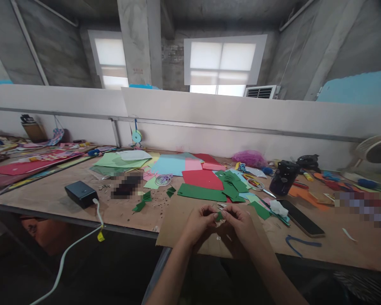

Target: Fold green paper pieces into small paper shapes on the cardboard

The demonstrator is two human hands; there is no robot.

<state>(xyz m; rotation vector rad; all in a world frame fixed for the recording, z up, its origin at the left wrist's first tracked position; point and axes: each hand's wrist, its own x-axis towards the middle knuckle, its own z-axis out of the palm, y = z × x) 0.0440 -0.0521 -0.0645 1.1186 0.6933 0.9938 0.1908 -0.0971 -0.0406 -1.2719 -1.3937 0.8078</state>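
Note:
My left hand (203,221) and my right hand (236,220) meet above a brown cardboard sheet (171,224) at the table's front edge. Between their fingertips they pinch a small piece of green paper (219,216), mostly covered by the fingers. Just beyond the hands lies a long green paper strip (201,193). A heap of green paper pieces (233,183) rests to its right, partly over red paper (198,179). Small folded green pieces (142,202) lie to the left.
On the left stands a black box (81,193) with a white cable (66,254) hanging off the edge. To the right are a phone (300,218), a dark cup (283,178), scissors (262,186) and a blue strip (301,242). A fan (376,150) stands far right.

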